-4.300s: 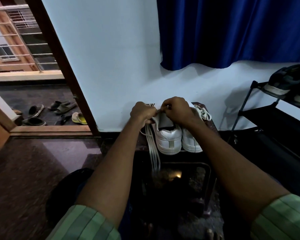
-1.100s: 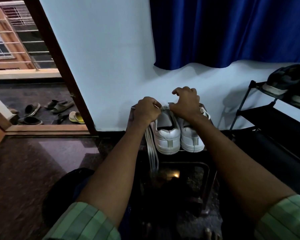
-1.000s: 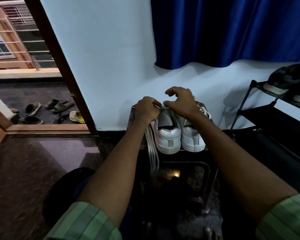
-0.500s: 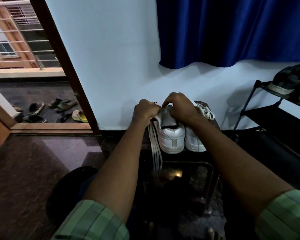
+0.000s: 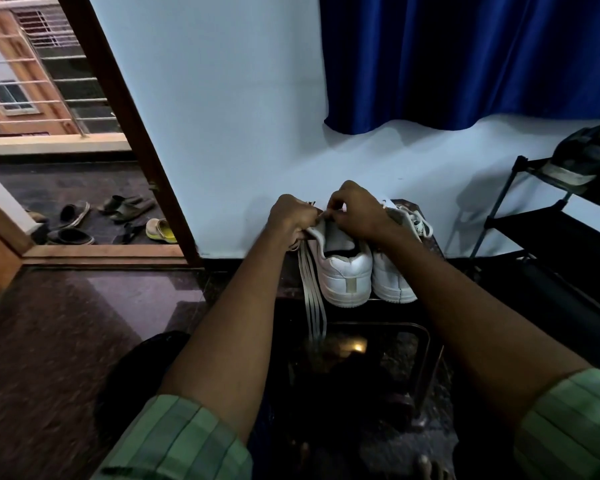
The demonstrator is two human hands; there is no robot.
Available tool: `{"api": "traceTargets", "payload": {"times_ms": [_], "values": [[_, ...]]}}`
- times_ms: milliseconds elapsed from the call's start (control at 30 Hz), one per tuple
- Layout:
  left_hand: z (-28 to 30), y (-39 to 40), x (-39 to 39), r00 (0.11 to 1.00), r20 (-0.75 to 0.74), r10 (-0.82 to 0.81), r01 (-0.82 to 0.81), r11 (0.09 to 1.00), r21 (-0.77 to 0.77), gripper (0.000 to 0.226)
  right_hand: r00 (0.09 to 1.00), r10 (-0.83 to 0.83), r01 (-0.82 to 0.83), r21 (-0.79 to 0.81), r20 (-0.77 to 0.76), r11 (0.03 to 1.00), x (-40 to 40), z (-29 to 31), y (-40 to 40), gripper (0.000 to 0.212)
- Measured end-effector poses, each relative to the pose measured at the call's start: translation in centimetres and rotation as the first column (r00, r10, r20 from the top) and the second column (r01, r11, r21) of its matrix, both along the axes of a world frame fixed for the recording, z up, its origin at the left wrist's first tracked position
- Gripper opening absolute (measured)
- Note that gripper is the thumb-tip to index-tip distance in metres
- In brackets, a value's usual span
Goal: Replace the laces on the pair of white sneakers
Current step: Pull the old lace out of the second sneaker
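My left hand [image 5: 293, 216] and my right hand [image 5: 357, 214] cover the front of the left sneaker [image 5: 343, 268], so I cannot see its eyelets. What my fingertips pinch above this sneaker is too small to tell. The right sneaker [image 5: 394, 275], just beside it, is partly behind my right forearm. Right of the sneakers, the black rack [image 5: 534, 230] is cut by the picture's edge.
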State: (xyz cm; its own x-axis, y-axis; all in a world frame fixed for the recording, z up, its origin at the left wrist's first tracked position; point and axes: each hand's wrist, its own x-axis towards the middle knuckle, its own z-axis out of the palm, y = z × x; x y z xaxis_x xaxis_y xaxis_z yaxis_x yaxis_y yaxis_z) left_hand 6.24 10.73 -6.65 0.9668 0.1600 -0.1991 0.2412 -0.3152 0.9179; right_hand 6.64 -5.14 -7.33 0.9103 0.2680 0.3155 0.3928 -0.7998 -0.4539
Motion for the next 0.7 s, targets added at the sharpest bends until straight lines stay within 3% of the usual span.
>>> {"api": "traceTargets", "payload": {"times_ms": [67, 133, 167, 200, 267, 300, 367, 400, 467, 533, 567, 600, 700], "values": [[0.0, 0.1, 0.0, 1.000, 0.006, 0.003, -0.003, 1.000, 0.002, 0.028, 0.991, 0.002, 0.044, 0.330, -0.136, 0.943, -0.1, 0.7, -0.3, 0.027], [0.0, 0.1, 0.0, 1.000, 0.002, 0.002, -0.002, 1.000, -0.002, 0.027, 0.965, 0.014, 0.147, 0.585, -0.262, 0.797, -0.6, 1.5, -0.8, 0.041], [0.0, 0.1, 0.0, 1.000, 0.004, 0.001, -0.001, 1.000, -0.003, 0.023, 0.958, 0.020, 0.167, 0.612, -0.286, 0.773, -0.7, 1.7, -1.0, 0.043], [-0.1, 0.1, 0.1, 1.000, 0.007, 0.000, 0.000, 1.000, 0.002, 0.020, 0.962, 0.002, 0.155, 0.553, -0.272, 0.819, -0.8, 1.7, -1.1, 0.040], [-0.2, 0.0, 0.2, 1.000, 0.012, 0.003, -0.003, 1.000, 0.013, 0.021, 0.979, -0.070, 0.124, 0.292, -0.190, 0.948, -0.6, 1.3, -1.1, 0.024], [-0.2, 0.1, 0.2, 1.000, 0.012, 0.007, -0.008, 1.000, 0.016, 0.024, 0.983, -0.091, 0.125, 0.219, -0.159, 0.968, -0.5, 1.1, -0.8, 0.018], [-0.2, 0.1, 0.2, 1.000, 0.014, 0.010, -0.011, 1.000, 0.028, 0.032, 0.992, -0.043, 0.080, 0.317, -0.121, 0.945, -1.0, 1.4, -0.2, 0.015], [-0.2, 0.2, 0.4, 1.000, 0.015, 0.006, -0.007, 0.999, 0.033, 0.034, 0.993, -0.002, 0.053, 0.431, -0.118, 0.901, -1.3, 1.7, 0.0, 0.016], [-0.2, 0.2, 0.4, 1.000, 0.018, -0.004, 0.004, 0.999, 0.034, 0.032, 0.985, 0.091, 0.038, 0.689, -0.149, 0.724, -2.0, 2.7, -0.1, 0.019], [-0.1, 0.2, 0.4, 1.000, 0.019, -0.011, 0.010, 0.999, 0.045, 0.039, 0.973, 0.140, 0.072, 0.812, -0.186, 0.579, -2.0, 2.9, -0.3, 0.025], [-0.1, 0.2, 0.4, 1.000, 0.020, -0.015, 0.014, 0.999, 0.052, 0.044, 0.976, 0.127, 0.068, 0.805, -0.175, 0.590, -1.8, 2.6, -0.4, 0.028], [-0.1, 0.1, 0.4, 1.000, 0.023, -0.020, 0.019, 0.998, 0.057, 0.047, 0.985, 0.088, 0.051, 0.742, -0.147, 0.668, -1.6, 2.2, -0.5, 0.027], [0.1, 0.0, 0.0, 0.999, 0.033, -0.012, 0.010, 0.998, 0.062, 0.044, 0.998, -0.005, 0.027, 0.342, -0.064, 0.939, -1.0, 0.8, -0.2, 0.023]]}}
